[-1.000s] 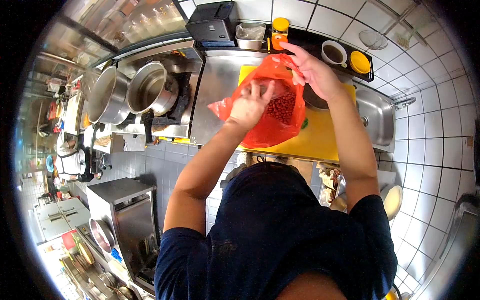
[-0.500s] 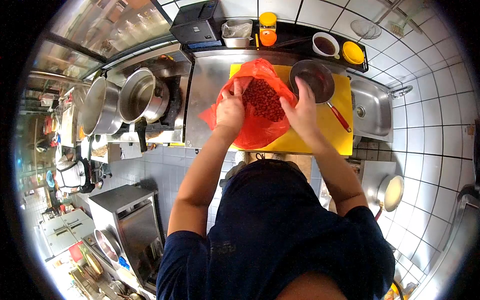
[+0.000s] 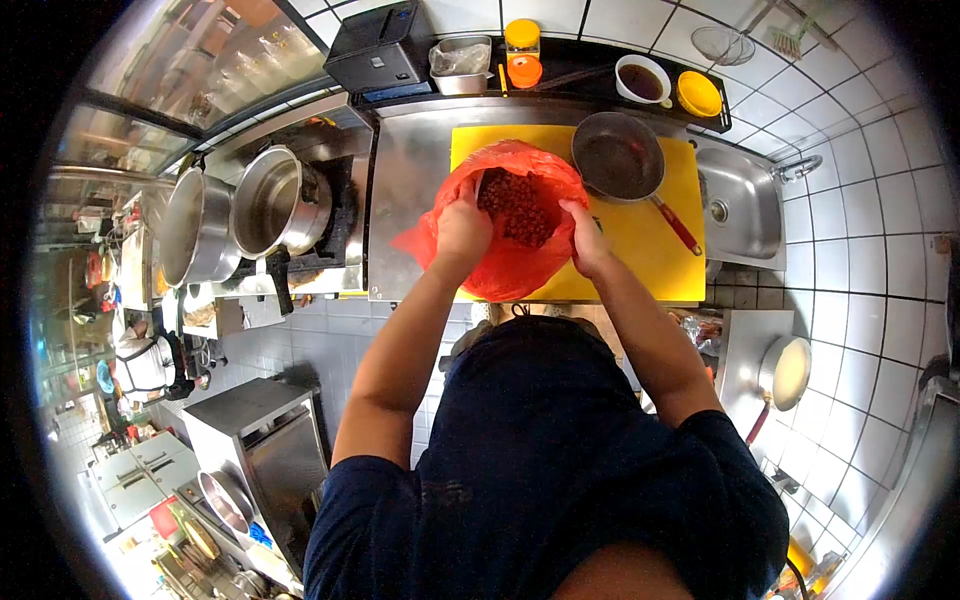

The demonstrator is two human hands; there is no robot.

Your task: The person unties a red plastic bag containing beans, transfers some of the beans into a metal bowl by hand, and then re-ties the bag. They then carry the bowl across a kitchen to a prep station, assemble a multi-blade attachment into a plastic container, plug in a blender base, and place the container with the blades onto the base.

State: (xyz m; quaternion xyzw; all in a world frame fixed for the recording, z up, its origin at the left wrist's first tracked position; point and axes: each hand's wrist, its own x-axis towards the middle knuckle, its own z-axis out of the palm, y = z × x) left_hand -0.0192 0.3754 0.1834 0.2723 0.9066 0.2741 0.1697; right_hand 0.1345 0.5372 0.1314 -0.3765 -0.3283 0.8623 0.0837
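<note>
Stainless-steel counter (image 3: 405, 150), running behind and beneath the work. Flat yellow rectangular board (image 3: 655, 255), laid on the counter. Black shelf (image 3: 590, 58), long and narrow, along the tiled wall behind. Steel sink (image 3: 745, 205), set to the right of the board. Red plastic bag (image 3: 515, 275), thin and crumpled, upright over the left part of the board, mouth open and facing up, left side reaching past the board's edge. Two deep metal pots (image 3: 200, 228) (image 3: 272, 205), on the stove at left. Dark round frying pan (image 3: 618, 158) with red handle, on the board's right side, just beside the bag. Left hand (image 3: 465, 228), partly closed, fingers curled over the bag's left rim and gripping it. Right hand (image 3: 588, 238), partly closed, hold taken on the bag's right rim between thumb and fingers. White bowl (image 3: 642, 80) of dark contents and yellow round bowl (image 3: 698, 94), side by side on the shelf. Small dark-red beans (image 3: 518, 208), a heap inside the bag, between the two hands, touched by neither as far as visible.
</note>
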